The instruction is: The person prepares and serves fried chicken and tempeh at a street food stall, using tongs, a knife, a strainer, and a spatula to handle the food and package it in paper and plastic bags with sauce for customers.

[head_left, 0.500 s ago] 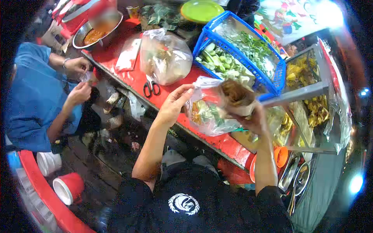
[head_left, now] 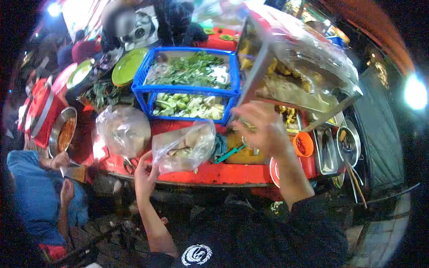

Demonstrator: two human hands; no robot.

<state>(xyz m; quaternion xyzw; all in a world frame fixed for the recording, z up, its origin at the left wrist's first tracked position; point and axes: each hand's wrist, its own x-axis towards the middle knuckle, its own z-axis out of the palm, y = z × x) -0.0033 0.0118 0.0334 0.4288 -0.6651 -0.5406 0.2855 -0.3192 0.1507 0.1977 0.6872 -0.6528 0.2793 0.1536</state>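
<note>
My left hand pinches the left edge of a clear plastic bag above the red table. A pale, brownish bundle shows through the plastic. My right hand is raised to the right of the bag, blurred by motion, its fingers apart and nothing visible in them. Below it lie a cutting board and a knife with a green handle. Left of the bag is a larger tied plastic bag, with scissors at its lower edge, partly hidden.
A blue basket holds leafy greens and cut cucumber. A glass food case stands right, near an orange bowl and a wok. At left are a metal bowl of red sauce and a person in a blue shirt.
The brown bundle has left my right hand and now appears inside the bag. My right hand has moved up, apart from it. The camera view has turned right.
</note>
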